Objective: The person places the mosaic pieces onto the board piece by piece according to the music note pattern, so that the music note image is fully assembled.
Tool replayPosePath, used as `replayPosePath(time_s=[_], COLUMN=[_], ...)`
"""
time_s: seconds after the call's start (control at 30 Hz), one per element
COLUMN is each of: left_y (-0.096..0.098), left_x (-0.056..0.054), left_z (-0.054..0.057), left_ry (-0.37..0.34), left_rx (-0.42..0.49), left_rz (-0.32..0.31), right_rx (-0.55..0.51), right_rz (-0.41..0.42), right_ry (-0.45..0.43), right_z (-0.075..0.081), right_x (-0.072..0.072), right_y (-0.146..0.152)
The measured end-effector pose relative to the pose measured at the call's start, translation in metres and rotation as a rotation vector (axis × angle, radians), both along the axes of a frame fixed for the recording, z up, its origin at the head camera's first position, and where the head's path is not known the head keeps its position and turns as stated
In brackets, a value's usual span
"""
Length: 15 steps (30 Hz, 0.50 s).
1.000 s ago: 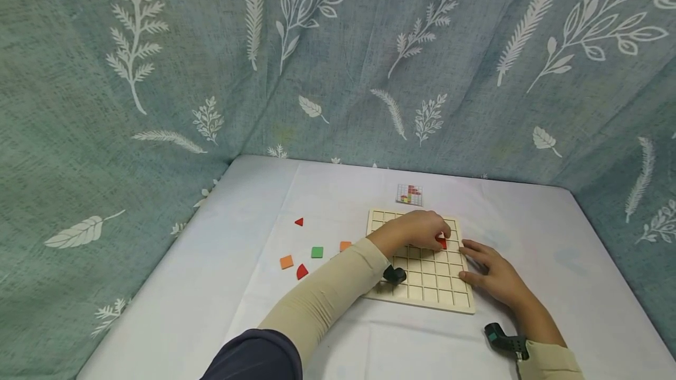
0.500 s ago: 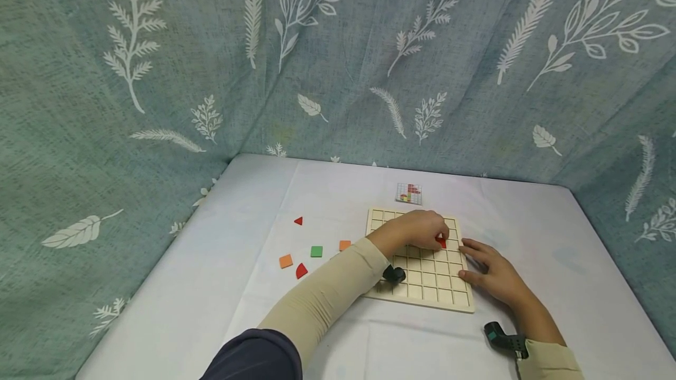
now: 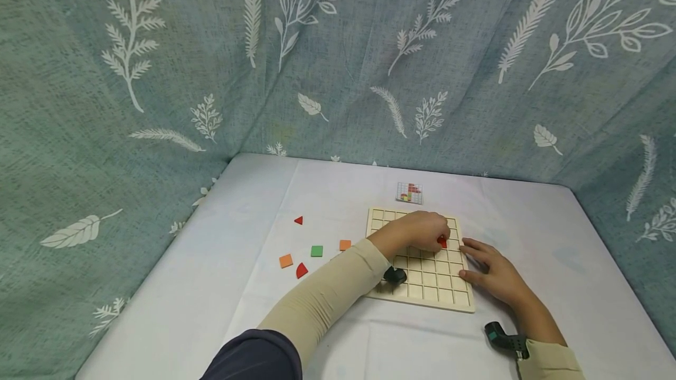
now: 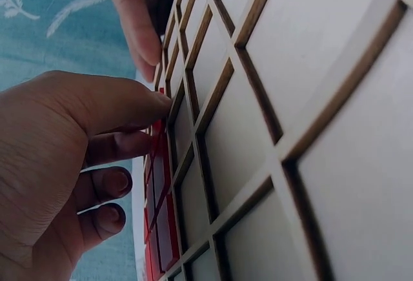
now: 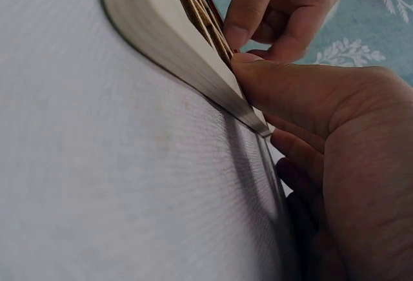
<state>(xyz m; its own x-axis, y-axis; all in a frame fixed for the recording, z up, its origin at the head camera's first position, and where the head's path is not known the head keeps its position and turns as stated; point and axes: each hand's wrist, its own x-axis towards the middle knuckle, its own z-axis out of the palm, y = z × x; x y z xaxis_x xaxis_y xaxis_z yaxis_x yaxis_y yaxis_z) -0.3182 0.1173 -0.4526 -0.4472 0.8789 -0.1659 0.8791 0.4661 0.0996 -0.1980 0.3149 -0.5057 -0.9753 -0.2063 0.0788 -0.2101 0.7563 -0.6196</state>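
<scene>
My left hand (image 3: 425, 230) reaches across the wooden grid board (image 3: 430, 286) and pinches a small red tile (image 3: 442, 243) between thumb and index finger, close over a cell near the right side. The fingers hide much of this tile's outline. In the left wrist view the thumb tip is right at the grid, and more red tiles (image 4: 166, 229) lie in the cells beside it. My right hand (image 3: 493, 271) rests at the board's right edge, fingers spread; its thumb (image 5: 284, 87) touches the rim in the right wrist view.
Left of the board lie two orange squares (image 3: 286, 261), a green square (image 3: 317, 251), a red triangle (image 3: 298, 220) and a red quarter-circle (image 3: 301, 270). A printed pattern card (image 3: 409, 193) lies behind the board. A leaf-patterned curtain (image 3: 338, 63) backs the white table (image 3: 253, 210).
My left hand stays at the same cell, with only slight finger movement at the red tile. The right hand and board hold their places.
</scene>
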Motion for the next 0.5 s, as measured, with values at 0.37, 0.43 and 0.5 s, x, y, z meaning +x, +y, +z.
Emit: replayPosePath(time_s=[0.37,0.43,0.5], left_y=[0.0009,0.0007,0.0005], left_x=[0.0026,0.0029,0.0030], left_z=[0.0005,0.0009,0.0007], left_ry=[0.007,0.008,-0.002], left_rx=[0.005,0.004,0.010], left_rz=[-0.003,-0.001,0.006], right_rx=[0.019,0.016,0.011], right_rz=[-0.002,-0.001,0.001], right_ry=[0.002,0.000,-0.003], right_z=[0.0019,0.0023,0.0022], right_x=[0.0016,0.0014,0.0009], right_y=[0.0007,0.0009,0.0006])
